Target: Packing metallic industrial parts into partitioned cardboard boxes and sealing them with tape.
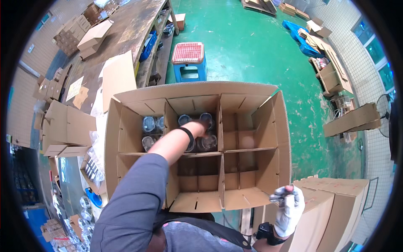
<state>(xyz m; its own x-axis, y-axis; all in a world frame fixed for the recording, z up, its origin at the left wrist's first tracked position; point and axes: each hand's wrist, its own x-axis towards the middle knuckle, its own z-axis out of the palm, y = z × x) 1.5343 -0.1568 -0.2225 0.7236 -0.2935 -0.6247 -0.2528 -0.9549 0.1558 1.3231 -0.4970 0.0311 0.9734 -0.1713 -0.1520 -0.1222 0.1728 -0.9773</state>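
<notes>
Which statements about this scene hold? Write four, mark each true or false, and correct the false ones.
1. The left hand is inside the divided carton. True.
2. The right hand is bare. False: it wears a white glove.
3. The stool has a red-and-white top and blue legs. True.
4. The clear containers in view stand in the carton's upper-right compartment. False: they stand in its upper-left compartment and upper-middle compartment.

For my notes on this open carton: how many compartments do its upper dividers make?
6 compartments in the carton: far left, far middle, far right, near left, near middle and near right. The left sleeve hides most of the near left one.
</notes>
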